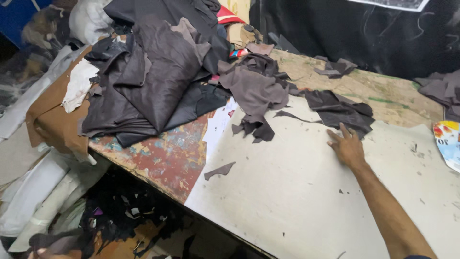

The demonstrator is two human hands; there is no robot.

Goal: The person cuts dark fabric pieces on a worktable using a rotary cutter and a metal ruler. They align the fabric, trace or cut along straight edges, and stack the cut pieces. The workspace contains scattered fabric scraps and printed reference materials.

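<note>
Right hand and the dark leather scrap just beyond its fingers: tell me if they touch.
Touching. The head view shows the right hand flat on the white sheet, fingertips meeting the edge of the dark leather scrap.

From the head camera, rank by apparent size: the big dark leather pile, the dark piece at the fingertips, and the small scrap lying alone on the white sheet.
1. Dark leather pile, largest.
2. Dark piece by the right hand.
3. Lone small scrap, smallest, though nearest the camera.
</note>
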